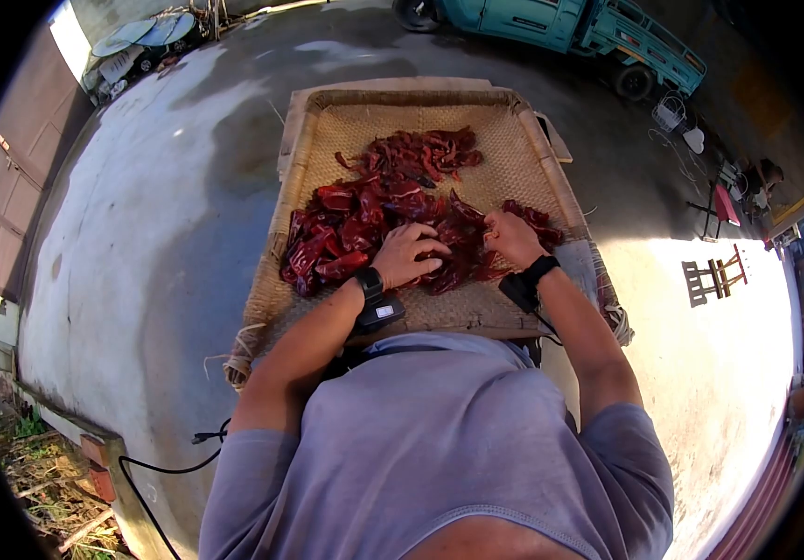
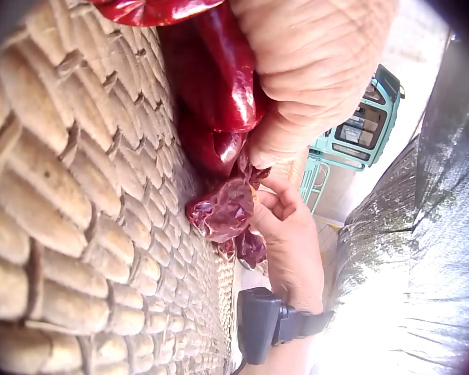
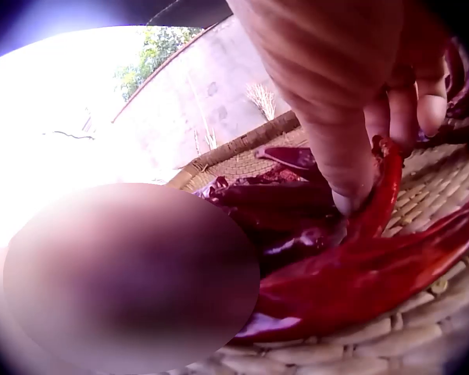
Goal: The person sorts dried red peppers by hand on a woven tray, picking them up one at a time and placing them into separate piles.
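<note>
Dark red dried chili peppers (image 1: 355,224) lie heaped in a woven tray (image 1: 523,168) before the person. The left hand (image 1: 408,254) is at the heap's near side, fingers curved over the peppers. In the left wrist view its thumb holds against a wrinkled pepper (image 2: 223,209), beside glossier ones. Just to the right, the right hand (image 1: 514,239) has curled fingers and pinches a red chili pepper (image 3: 383,191) between thumb and fingers. Under that hand, a longer pepper (image 3: 367,277) lies on the weave.
A smaller pile of shriveled chili pieces (image 1: 420,154) lies toward the tray's far end. Both wrists wear dark straps with small devices. A teal cargo vehicle (image 1: 551,28) stands beyond, small stools (image 1: 714,280) to the right, and a black cable (image 1: 159,467) at lower left.
</note>
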`<state>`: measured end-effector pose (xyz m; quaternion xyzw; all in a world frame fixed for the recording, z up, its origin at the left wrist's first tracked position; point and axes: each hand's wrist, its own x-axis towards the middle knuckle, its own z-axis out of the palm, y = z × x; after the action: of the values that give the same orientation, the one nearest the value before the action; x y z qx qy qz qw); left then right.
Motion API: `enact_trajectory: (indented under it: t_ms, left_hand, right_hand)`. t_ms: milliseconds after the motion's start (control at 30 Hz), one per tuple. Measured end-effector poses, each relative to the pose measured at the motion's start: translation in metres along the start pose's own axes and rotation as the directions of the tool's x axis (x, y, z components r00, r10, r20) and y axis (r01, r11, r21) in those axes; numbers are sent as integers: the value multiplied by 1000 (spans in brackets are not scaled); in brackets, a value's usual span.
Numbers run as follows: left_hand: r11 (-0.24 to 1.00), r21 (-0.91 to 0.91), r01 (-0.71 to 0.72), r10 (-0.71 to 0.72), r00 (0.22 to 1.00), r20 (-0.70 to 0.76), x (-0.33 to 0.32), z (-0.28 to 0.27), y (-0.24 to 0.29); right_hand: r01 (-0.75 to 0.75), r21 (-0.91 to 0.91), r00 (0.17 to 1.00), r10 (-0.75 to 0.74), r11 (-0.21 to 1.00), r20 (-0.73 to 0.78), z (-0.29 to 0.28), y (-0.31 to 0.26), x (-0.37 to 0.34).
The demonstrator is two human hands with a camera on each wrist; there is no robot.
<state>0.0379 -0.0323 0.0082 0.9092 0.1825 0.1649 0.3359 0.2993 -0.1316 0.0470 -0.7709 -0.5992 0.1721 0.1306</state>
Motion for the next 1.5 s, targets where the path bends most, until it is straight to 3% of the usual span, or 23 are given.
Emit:
enact_trajectory:
  t_ms: [33,133,167,267,300,400,500,600,700,833,1000,1100,1200,1400,1500]
  left_hand:
    - [1000,-2,6,-6,1000,6,0,-1,1]
    - [1000,2,13,-13,1000,10,1,0,1]
    - [1000,12,4,-4,1000,4,1,1,-2]
    - [1000,25,-6,6,1000,-3,1,1,-2]
    - [1000,28,-7,7,1000,-2,0,1,-1]
    - [999,30,-20,20,1000,-5,0,1,-3]
    - [1000,16,-24,24,1000,3,0,1,-3]
    - [999,48,-9,9,1000,-6,-1,1,0]
    - [1000,18,12,-12,1000,-11,0,2,-1]
    - [999,41,-32,32,999,1,0,2,-6]
    - [1000,1,12,-12,1000,-5,-1,3,-5]
    - [1000,-12,18,-18,1000,2,-1,2,-4]
    - [1000,2,13,-13,999,32,-1,0,-2]
    - [999,17,40,-41,999,21,-1,-2,3]
    - [1000,14,7,-7,1000,14,0,-1,1]
  right_hand:
    - [-7,82,1000,8,997,-4,-5,0,0]
    - [40,51,998,-37,998,-53,-25,6,-6]
    - [4,127,997,6,992,-77,-33,6,-8]
    - [-64,-3,963,61,998,-263,-48,16,-15]
    - [-72,-129,929,19,989,-369,-47,24,-12]
    - [-103,-415,907,-86,904,-412,-38,40,-17]
    - [5,-450,761,-295,893,-578,-25,39,-19]
    - [130,-120,967,-152,984,-203,-38,-14,-39]
    - [275,-43,954,-267,960,139,-22,-30,-55]
    - [323,-146,946,-317,935,64,-9,-23,-57]
    - [142,-323,979,-182,936,-96,-41,-3,-63]
    - [16,-389,993,-62,921,-105,-52,15,-68]
    - [0,-386,998,-25,923,-58,-56,15,-66]
    - [104,-195,987,-125,975,-99,-25,-2,-9]
    - [-8,-192,997,-8,981,-81,6,-1,23]
